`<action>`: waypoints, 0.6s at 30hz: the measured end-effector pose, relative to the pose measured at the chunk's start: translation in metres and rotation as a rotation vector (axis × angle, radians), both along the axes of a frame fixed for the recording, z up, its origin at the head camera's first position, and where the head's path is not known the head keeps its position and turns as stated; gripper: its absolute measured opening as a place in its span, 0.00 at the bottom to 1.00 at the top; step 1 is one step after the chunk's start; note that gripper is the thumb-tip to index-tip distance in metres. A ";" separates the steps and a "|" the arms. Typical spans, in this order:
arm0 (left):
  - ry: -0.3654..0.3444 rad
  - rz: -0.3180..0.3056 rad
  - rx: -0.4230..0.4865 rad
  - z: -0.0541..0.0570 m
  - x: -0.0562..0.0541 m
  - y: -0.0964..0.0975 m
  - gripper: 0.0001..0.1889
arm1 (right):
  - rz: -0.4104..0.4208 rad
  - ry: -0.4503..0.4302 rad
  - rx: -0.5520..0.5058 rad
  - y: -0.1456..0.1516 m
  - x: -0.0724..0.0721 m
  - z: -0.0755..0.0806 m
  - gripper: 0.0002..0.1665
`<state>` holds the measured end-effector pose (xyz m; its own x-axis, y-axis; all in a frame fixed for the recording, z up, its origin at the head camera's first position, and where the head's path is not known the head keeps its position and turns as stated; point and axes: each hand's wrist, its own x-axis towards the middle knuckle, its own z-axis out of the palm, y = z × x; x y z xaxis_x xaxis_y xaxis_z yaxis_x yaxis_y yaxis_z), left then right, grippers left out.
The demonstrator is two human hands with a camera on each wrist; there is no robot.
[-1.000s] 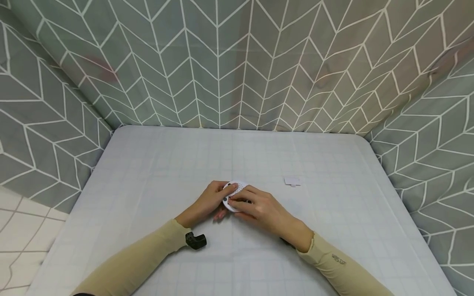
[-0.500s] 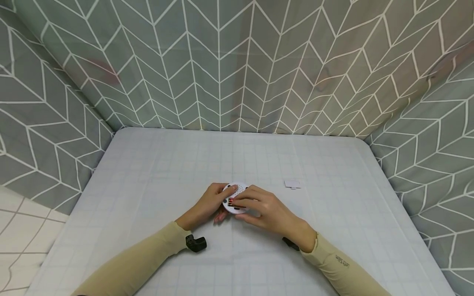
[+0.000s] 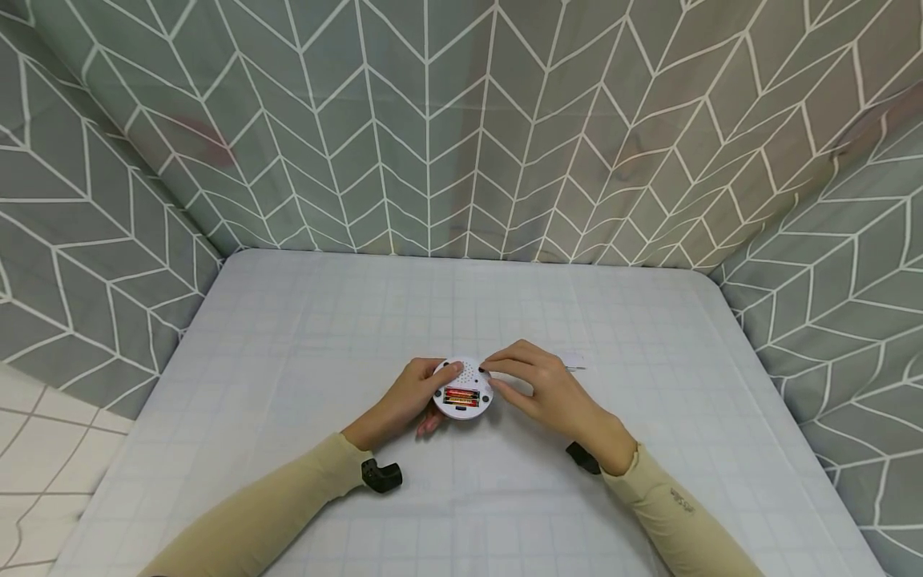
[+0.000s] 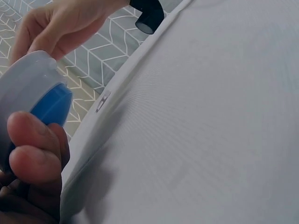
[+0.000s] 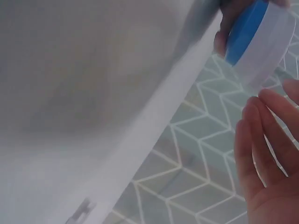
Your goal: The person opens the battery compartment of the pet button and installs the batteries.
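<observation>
My left hand (image 3: 405,401) holds a round white battery-powered device (image 3: 465,381), thumb on its face and fingers beneath. That face has a cluster of small holes, dark round feet and an uncovered compartment with red-and-gold batteries (image 3: 461,397) lying side by side. The device's other side is blue, as the left wrist view shows at the blue part (image 4: 53,106). My right hand (image 3: 544,386) is at the device's right edge, its fingers extended and nothing gripped; whether the fingertips touch the rim I cannot tell. A small white battery cover (image 3: 575,361) lies behind the right hand, partly hidden.
A white cloth with a faint grid covers the table (image 3: 324,320). Patterned grey curtains (image 3: 461,128) stand along its back and sides. Dark wrist cameras (image 3: 382,475) sit under both wrists.
My right hand has lifted off the battery compartment and moved right to the device's edge, uncovering the batteries. It now partly hides the cover. The left hand keeps its hold.
</observation>
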<state>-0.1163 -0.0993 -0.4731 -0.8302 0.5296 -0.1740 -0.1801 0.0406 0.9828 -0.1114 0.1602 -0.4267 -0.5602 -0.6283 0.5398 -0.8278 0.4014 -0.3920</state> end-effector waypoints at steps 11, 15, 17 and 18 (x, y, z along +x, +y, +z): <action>-0.001 -0.004 0.012 -0.001 0.000 0.001 0.26 | -0.134 -0.099 0.066 0.024 -0.017 -0.006 0.14; -0.007 0.000 0.007 -0.002 0.000 0.000 0.25 | -0.195 -0.168 0.116 0.037 -0.023 -0.006 0.14; -0.007 0.000 0.006 -0.001 0.001 0.000 0.25 | -0.227 -0.203 0.141 0.044 -0.027 -0.005 0.15; -0.008 0.000 0.007 -0.001 0.001 0.000 0.25 | -0.245 -0.229 0.155 0.048 -0.028 -0.005 0.15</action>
<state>-0.1156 -0.0989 -0.4742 -0.8288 0.5309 -0.1766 -0.1876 0.0338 0.9817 -0.1397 0.2082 -0.4313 -0.7993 -0.5254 0.2916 -0.5978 0.6459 -0.4749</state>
